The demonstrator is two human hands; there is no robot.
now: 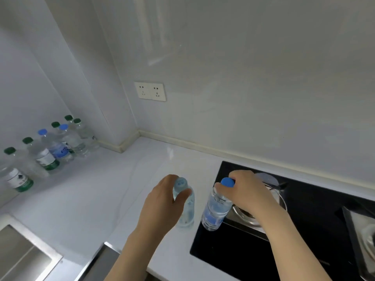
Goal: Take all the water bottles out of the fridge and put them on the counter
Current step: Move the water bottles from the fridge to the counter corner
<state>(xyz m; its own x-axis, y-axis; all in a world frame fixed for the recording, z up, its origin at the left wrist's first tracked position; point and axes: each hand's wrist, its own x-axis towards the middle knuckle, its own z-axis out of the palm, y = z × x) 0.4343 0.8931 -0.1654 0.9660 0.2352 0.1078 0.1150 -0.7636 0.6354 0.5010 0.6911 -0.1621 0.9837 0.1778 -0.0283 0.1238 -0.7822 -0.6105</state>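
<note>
My left hand [162, 201] grips the top of a clear water bottle [187, 211] that stands upright on the white counter [91, 195]. My right hand [249, 193] holds a second water bottle [215, 211] by its blue cap; this bottle is tilted, with its base at the left edge of the black hob [239, 252]. Several more water bottles [50, 147] with green and blue caps stand in a row along the left wall. The fridge is out of view.
A gas burner [249, 218] sits on the hob under my right wrist. A steel sink rim [30, 240] lies at the lower left. A double wall socket [150, 91] is on the back wall. A metal object [363, 234] is at the right edge.
</note>
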